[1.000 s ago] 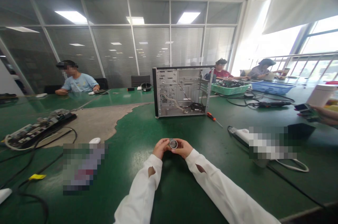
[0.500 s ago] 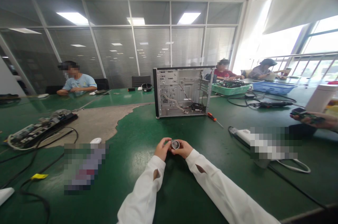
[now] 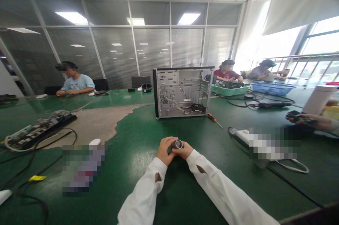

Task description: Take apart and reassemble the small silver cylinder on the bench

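Both my hands meet over the green table [image 3: 137, 168], around a small dark cylinder [image 3: 178, 144] with a round, light-rimmed end turned toward me. My left hand [image 3: 166, 150] wraps its fingers over the cylinder's left side. The fingers of my right hand [image 3: 184, 150] are closed on it from the right and below. Beyond my hands stands an open computer case [image 3: 182, 92], upright, with cables inside. An orange-handled screwdriver [image 3: 212, 117] lies by the case's lower right corner.
Circuit boards [image 3: 39, 129] and black cables lie at left, near a blurred purple item [image 3: 90, 168]. A white power strip [image 3: 246, 138], green basket [image 3: 230, 90] and blue basket [image 3: 272, 88] are at right. Another person's hand [image 3: 315, 120] holds a part. More people sit farther back.
My left hand has moved farther over the cylinder, which now tilts to show its dark side. At the right, the other person's hand has shifted slightly left.
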Tool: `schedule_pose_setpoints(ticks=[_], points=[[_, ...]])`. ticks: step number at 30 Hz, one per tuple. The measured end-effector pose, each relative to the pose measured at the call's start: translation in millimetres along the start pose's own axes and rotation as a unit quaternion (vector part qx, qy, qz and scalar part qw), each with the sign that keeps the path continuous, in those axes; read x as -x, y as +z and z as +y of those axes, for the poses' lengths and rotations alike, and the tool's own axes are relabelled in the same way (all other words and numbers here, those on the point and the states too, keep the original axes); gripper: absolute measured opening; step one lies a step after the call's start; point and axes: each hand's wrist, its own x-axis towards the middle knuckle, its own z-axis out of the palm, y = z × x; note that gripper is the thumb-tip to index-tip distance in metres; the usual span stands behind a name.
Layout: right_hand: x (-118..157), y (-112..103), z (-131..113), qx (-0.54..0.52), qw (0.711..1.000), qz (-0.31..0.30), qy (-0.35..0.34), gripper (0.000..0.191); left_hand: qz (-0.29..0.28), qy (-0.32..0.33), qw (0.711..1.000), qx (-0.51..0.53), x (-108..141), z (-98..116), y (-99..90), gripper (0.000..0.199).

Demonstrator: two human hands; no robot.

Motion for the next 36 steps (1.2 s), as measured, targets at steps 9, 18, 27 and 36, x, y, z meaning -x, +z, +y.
schedule_pose_setpoints(ticks=[9, 18, 27, 36], points=[[0.7, -0.2, -3.2, 0.012, 1.0, -0.011, 0.021, 0.029, 0.014, -0.045, 0.999, -0.02, 0.7, 9.3, 4.7, 0.043], [7.2, 3.3, -11.8, -0.029, 0.998, -0.026, 0.056, 0.035, 0.047, -0.073, 0.996, 0.005, -0.3, 9.0, 9.5, 0.044], [12.1, 1.0, -20.6, -0.083, 0.985, -0.018, 0.152, 0.023, 0.095, -0.147, 0.976, 0.13, -1.1, 5.4, 6.6, 0.043], [9.7, -0.9, -19.6, -0.144, 0.959, 0.018, 0.242, 0.017, 0.145, -0.187, 0.93, 0.282, -3.9, -14.6, 7.4, 0.043]])
